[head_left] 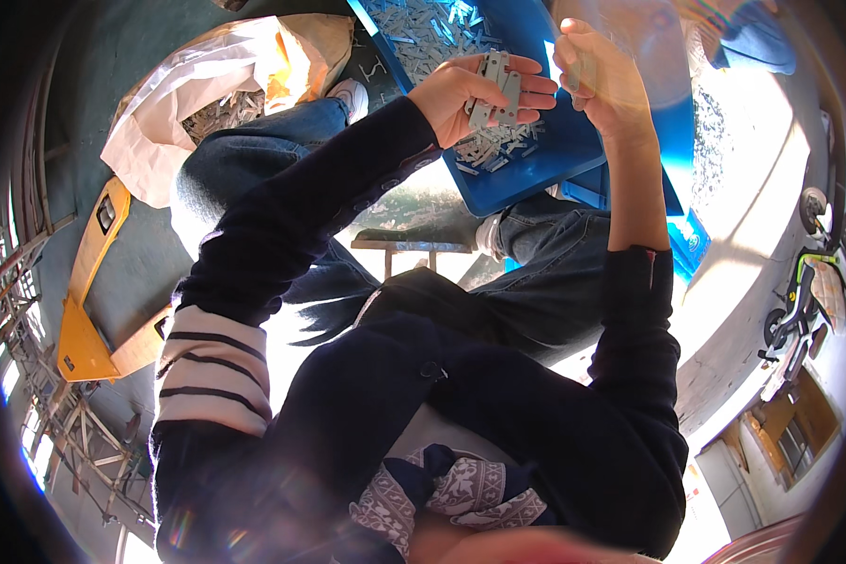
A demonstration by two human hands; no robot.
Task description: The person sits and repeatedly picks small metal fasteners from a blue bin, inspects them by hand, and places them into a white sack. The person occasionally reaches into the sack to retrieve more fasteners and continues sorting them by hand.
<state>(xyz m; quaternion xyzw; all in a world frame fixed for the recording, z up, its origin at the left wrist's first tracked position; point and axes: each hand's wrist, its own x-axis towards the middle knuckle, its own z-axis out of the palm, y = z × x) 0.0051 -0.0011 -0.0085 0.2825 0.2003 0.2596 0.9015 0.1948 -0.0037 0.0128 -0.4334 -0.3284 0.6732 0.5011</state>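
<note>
Over the blue bin (559, 174), my left hand (451, 94) is turned palm up with several flat grey metal pieces (494, 92) lying in it. Its thumb presses on them while the other fingers stretch out beneath. My right hand (616, 85) is raised just to the right, fingers bent around a small flat metal piece (585, 73), partly washed out by glare. A short gap separates the two hands. Many loose metal pieces (493, 150) lie in the bin below; my left hand hides some of them.
At the left stands a crumpled paper sack (146, 141) with more metal pieces inside. A yellow pallet jack (75, 338) is on the floor behind it. Blue cloth (759, 39), perhaps a person's clothing, shows at the upper right. A scooter (799, 305) stands at the far right.
</note>
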